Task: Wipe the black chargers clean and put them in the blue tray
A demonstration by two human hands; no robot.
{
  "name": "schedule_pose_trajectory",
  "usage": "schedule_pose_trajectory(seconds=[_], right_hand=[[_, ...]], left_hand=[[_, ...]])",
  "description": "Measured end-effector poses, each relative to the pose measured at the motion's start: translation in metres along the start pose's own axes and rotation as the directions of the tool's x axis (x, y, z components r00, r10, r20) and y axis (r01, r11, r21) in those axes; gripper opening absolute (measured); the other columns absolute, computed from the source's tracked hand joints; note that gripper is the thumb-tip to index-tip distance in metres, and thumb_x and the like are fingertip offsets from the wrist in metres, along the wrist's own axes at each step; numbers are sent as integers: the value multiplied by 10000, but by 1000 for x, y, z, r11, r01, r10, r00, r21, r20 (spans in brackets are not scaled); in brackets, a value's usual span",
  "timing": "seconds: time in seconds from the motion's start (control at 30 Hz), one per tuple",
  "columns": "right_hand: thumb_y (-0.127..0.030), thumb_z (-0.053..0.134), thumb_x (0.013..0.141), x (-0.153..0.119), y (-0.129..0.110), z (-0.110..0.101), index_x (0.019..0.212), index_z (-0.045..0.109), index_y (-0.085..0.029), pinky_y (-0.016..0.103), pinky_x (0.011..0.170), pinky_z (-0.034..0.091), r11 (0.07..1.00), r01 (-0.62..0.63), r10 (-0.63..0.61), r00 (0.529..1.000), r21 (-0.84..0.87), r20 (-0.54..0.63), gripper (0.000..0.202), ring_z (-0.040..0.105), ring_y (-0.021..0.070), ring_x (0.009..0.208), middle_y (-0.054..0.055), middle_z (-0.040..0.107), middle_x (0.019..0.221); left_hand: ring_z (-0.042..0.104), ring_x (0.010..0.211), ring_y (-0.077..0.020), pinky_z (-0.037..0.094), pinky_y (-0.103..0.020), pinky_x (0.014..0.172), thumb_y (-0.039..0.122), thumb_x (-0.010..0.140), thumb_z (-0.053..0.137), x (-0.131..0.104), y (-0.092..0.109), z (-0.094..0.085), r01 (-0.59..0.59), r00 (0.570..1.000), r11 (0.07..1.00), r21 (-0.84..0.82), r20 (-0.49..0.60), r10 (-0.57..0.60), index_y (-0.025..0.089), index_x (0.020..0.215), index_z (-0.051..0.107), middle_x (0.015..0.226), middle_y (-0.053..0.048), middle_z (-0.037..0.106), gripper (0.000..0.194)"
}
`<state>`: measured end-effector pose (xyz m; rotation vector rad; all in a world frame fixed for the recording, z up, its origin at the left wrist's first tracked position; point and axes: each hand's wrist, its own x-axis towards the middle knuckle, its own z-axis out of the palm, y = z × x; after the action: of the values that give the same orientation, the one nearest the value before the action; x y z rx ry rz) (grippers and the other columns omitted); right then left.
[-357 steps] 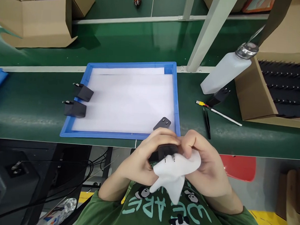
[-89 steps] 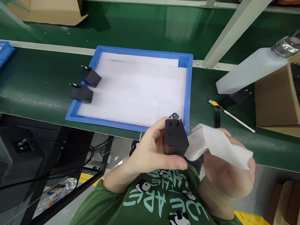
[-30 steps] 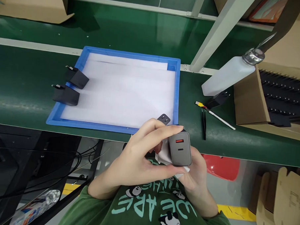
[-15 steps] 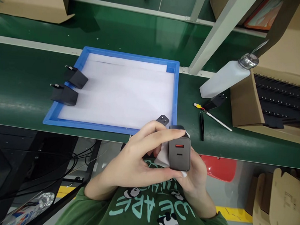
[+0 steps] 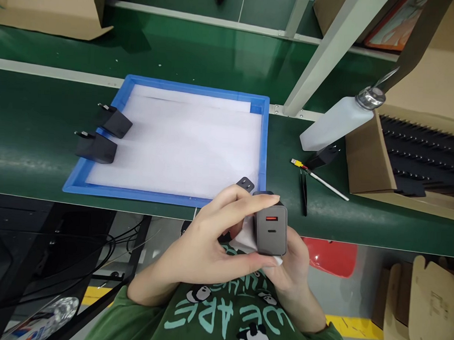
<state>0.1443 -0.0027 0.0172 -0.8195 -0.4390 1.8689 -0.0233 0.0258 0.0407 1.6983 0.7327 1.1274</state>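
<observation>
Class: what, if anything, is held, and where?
A charger: the left hand pinches its upper and lower sides near the ports; the right hand is partly hidden.

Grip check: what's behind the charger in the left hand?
White cloth shows past its left edge in view, part of the right hand past the other. The charger hides its far end and anything touching it.

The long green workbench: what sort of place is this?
Probably a factory or workshop: the long green workbench holds a shallow blue plastic tray and an open brown cardboard box with rows of black pronged blocks.
</observation>
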Motion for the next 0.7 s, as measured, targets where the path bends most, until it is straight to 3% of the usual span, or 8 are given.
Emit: schedule_pose_trajectory(seconds=[0.2,0.5,0.6,0.7], right_hand=[[-323,756,874,3,-2,1,852,764,-248,196,608,566,993,-20,10,996,119,85,79,617,116,586,-22,697,725],[-339,814,870,3,-3,3,935,809,-229,133,732,591,973,-91,91,996,213,11,128,713,93,758,-22,772,860],[-417,825,860,1,-1,4,1011,805,-234,208,779,623,982,-80,85,996,172,-26,238,738,140,809,-2,780,898],[-503,817,851,2,3,-1,1062,790,-228,332,828,651,998,-43,48,988,38,-149,348,758,217,876,30,781,906]], left_hand=[[458,716,-99,450,-211,541,252,836,872,1,-4,2,29,1000,999,-25,-3,-29,306,1523,530,1006,-14,509,769],[453,700,-106,420,-223,542,282,848,856,2,-5,2,126,992,992,7,-20,-126,371,1559,465,984,-3,508,817],[502,769,-136,479,-236,595,305,822,879,5,-7,3,127,992,990,58,-36,-125,341,1531,498,1014,-22,540,806],[541,935,-189,550,-286,755,356,787,910,8,-11,5,1,990,989,147,-137,19,279,1423,609,1022,-43,529,707]])
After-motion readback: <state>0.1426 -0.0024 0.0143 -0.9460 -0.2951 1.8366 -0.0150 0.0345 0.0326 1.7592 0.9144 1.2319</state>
